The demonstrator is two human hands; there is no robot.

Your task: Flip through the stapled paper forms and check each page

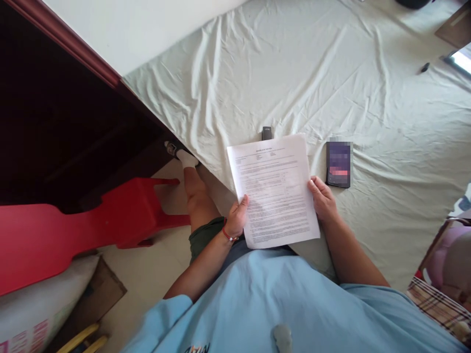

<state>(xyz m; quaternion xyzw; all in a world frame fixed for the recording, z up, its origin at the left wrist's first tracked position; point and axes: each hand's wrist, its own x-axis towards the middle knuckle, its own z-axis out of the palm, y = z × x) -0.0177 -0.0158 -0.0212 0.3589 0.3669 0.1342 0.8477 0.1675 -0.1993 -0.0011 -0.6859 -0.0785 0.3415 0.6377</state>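
A printed sheet of paper (274, 196), possibly with more sheets beneath, is held up in front of my lap, its text facing me. My left hand (236, 215) pinches the left edge, thumb on top and the other fingers hidden behind. On the opposite edge, my right hand (323, 197) grips with its thumb over the front. A small black object (267, 133) pokes out past the paper's top edge. Just beyond my right hand lies a phone (338, 164) with a lit, blurred screen.
A wrinkled pale sheet (294, 78) covers the large surface ahead. To the left stands a red plastic chair (125, 211), with a white sack (55, 304) below it. A plaid cloth (439, 301) sits at the lower right. Near the right edge is a small dark item (425, 67).
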